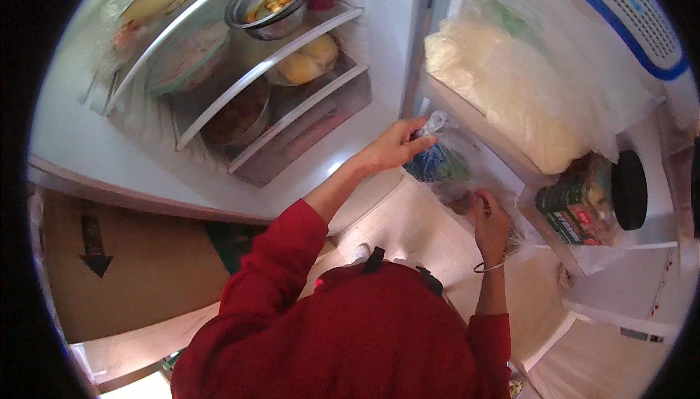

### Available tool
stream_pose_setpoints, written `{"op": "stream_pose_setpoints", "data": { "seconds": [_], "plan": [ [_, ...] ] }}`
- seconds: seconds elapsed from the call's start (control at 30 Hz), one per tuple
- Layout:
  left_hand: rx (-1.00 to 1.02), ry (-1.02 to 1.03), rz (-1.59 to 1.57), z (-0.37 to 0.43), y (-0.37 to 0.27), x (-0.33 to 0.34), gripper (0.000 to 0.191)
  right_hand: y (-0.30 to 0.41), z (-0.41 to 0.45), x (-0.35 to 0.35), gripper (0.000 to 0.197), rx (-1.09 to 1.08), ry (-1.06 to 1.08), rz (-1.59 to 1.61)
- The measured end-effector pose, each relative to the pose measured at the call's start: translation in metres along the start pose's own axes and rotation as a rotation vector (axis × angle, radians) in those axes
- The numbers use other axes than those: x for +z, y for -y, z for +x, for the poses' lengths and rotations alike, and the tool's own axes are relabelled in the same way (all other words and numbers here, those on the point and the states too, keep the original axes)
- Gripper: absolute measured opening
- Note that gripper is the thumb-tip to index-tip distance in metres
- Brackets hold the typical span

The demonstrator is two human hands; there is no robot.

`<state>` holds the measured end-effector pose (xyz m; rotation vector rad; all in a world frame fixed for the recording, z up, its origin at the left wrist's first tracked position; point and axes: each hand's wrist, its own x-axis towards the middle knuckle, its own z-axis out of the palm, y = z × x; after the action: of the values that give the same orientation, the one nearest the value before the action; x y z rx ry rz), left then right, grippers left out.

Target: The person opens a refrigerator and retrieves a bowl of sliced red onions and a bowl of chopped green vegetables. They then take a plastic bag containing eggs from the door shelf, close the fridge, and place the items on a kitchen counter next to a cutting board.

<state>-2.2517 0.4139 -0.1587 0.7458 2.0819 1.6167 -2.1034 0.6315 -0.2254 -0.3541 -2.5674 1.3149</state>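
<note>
My left hand (396,146) pinches the gathered top of a clear plastic bag (445,166) with blue and green contents, low by the refrigerator's door shelves. My right hand (489,221), with a thin bracelet at the wrist, is at the near end of the plastic bags there. Its fingertips are close together against the plastic; whether they grip it cannot be told. Just right of my right hand, a jar with a black lid (629,190) lies on its side in a door shelf. Above it a large pale bundle in plastic (503,87) fills another shelf.
At left, the open refrigerator holds a metal bowl of yellow food (270,2), a bag of yellow pieces (309,62), a glass-like container (188,60) and a drawer (317,131). A blue-rimmed white basket (629,10) is at upper right. A cardboard box (147,267) stands lower left.
</note>
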Motion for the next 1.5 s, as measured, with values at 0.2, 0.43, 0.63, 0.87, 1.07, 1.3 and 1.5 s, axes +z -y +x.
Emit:
{"op": "stream_pose_setpoints", "data": {
  "seconds": [0.2,0.43,0.63,0.87,1.07,1.3,1.5],
  "plan": [
    [-0.122,-0.148,-0.182,-0.040,-0.010,-0.021,0.022,0.020,0.007,0.023,0.034,0.119,0.198,0.476],
    [-0.078,-0.155,-0.255,-0.055,-0.018,-0.007,0.020,0.081,0.001,0.053,0.044,0.273,0.352,1.202],
    [-0.169,-0.091,-0.302,-0.059,-0.030,-0.009,0.015,0.089,0.000,0.051,0.037,0.341,0.295,1.212],
    [-0.181,-0.034,0.051,-0.066,-0.017,-0.012,0.016,0.070,-0.003,0.058,0.035,0.367,0.357,1.265],
    [-0.136,-0.142,0.060,-0.082,-0.014,-0.009,0.018,0.066,-0.017,0.061,0.039,0.493,0.629,1.191],
    [-0.098,-0.317,0.387,-0.084,-0.006,0.004,0.022,0.017,-0.028,0.023,0.044,0.510,0.737,0.953],
    [-0.055,-0.518,0.379,-0.091,-0.030,0.027,0.022,-0.026,-0.044,-0.004,0.036,0.419,0.748,0.934]
  ]
}}
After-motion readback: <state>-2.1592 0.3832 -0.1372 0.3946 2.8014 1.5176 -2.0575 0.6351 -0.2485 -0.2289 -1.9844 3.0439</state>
